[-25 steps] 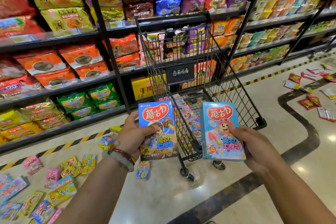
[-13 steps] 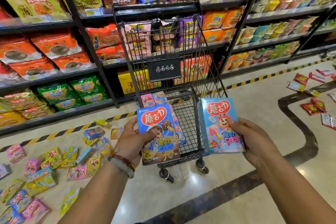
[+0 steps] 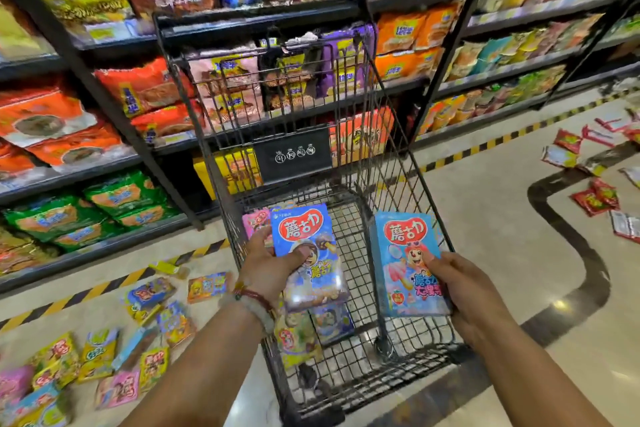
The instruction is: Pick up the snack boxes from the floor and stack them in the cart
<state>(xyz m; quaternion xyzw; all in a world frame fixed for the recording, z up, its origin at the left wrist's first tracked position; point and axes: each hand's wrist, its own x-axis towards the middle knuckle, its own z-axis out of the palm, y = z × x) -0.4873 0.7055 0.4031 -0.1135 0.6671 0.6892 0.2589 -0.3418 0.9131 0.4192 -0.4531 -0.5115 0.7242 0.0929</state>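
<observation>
While holding a box in each of the hands, left [image 3: 273, 263] on dark blue box [image 3: 308, 253], right [image 3: 460, 284] on light blue box [image 3: 405, 263], over cart [image 3: 408, 163]: placing step. Next, probably lower onto boxes inside [image 3: 311, 329], flat.

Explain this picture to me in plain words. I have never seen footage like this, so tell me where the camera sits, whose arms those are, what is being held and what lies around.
There is no machine here: a person wears one wide-angle camera on the head, looking forward and down, so the two arms reaching in from the bottom edge are their own. The left hand grips a dark blue snack box. The right hand grips a light blue snack box. Both boxes are held over the basket of a black wire cart, where a few snack boxes already lie along the left side. More snack boxes are scattered on the shiny floor to the left, and red packets lie on it to the right. Behind the cart stand store shelves full of bagged noodles.
</observation>
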